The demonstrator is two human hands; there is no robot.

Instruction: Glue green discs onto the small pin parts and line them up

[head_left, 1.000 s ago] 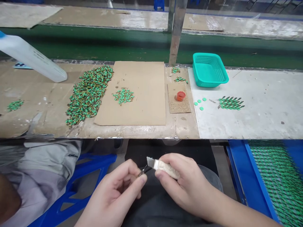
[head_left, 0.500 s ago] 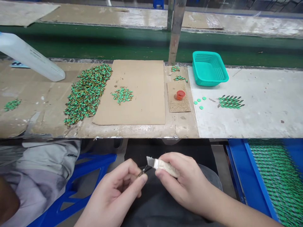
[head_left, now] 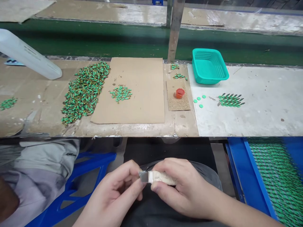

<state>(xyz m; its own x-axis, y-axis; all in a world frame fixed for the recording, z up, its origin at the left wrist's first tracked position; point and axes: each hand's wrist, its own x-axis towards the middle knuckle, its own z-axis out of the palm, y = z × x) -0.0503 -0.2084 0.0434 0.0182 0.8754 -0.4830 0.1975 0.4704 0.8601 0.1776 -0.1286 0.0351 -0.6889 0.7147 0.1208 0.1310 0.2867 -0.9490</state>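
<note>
My right hand [head_left: 182, 186] is wrapped round the pale handle of a short-bladed knife [head_left: 163, 178], above my lap. The grey blade points left and lies over the fingertips of my left hand [head_left: 120, 189]. My left thumb and forefinger are pinched together on a small dark piece, mostly hidden behind the blade; only a thin dark tip shows beyond it. On the bench ahead, a small heap of green pieces [head_left: 121, 94] sits on a cardboard sheet [head_left: 142, 110]. A large pile of green and gold pieces [head_left: 82, 91] is left of it.
Right of the cardboard stand a red cup [head_left: 180, 93], a teal basket [head_left: 209, 66], loose green discs [head_left: 199, 101] and a row of green pieces [head_left: 230, 100]. A blue tray [head_left: 258, 179] of green pieces is at lower right. A person's clothed leg [head_left: 47, 170] is at left.
The knife has moved left and slightly down, so its blade now covers the left fingertips and the piece there. The view has shifted slightly.
</note>
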